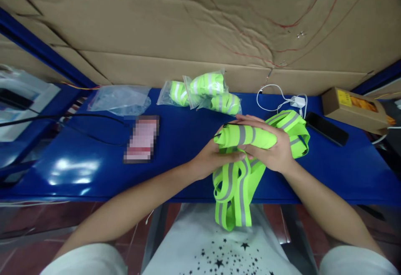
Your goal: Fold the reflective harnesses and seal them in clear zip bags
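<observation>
Between both hands is a neon yellow-green reflective strap (232, 136) with a grey stripe, part of it wrapped into a roll. My left hand (211, 156) closes on the roll's left end, its thumb lying below it. Around the right side curls my right hand (280, 154), fingers behind the roll and thumb under it. Loose loops of the strap hang past the table's front edge in front of the white shirt. More of the strap (299, 135) lies in a heap on the table beyond my right hand.
Bagged yellow-green strap rolls (208, 85) sit at the back of the blue table (181, 141). Left of them are a clear plastic bag (120, 99) and a pixelated phone-like object (142, 139). A black phone (327, 129), white charger (297, 102) and cardboard box (354, 108) stand right.
</observation>
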`<state>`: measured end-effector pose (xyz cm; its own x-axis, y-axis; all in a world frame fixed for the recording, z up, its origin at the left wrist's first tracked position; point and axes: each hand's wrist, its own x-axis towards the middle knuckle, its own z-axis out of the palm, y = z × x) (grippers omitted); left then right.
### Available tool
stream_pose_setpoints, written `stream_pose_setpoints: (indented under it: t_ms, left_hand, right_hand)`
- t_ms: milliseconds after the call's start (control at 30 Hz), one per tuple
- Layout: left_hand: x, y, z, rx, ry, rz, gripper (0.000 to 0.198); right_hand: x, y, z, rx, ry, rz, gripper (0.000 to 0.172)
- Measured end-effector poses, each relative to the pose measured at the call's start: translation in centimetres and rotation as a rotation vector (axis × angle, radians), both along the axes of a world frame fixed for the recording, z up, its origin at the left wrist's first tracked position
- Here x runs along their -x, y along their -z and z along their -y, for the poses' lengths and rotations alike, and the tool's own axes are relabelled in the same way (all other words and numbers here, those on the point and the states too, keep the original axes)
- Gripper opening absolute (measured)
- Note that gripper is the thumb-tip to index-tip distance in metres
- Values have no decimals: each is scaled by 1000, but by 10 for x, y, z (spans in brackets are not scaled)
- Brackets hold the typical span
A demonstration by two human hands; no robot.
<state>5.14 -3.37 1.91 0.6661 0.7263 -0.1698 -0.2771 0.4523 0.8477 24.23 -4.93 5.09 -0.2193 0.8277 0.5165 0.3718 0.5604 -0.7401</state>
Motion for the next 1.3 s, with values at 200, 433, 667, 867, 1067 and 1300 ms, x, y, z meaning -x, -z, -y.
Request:
stream_pose_setpoints:
  t_ms: [200, 433, 667, 867, 1067, 1300]
  left_hand:
    - [-3, 6, 8, 176, 363, 110, 55]
    - [-1, 6, 7, 123, 346, 76, 28]
    - [14, -14, 0, 79, 397, 71, 38]
    - [19, -14, -2, 114, 460, 196, 70]
    - [18, -12, -8, 314, 257, 101, 54]
    - [18, -16, -18, 65, 271, 66, 42]
  right_hand:
    - [3, 1, 9, -54, 419, -77, 34]
    - [-9, 4, 5, -199, 140, 211, 41]
    - [-26, -1, -1, -315, -116, 427, 39]
    - [-25, 0, 1, -518, -79, 512, 45]
    - [-20, -13, 5, -268, -190, 567, 60]
    - [-31, -24, 2, 219, -242, 92, 88]
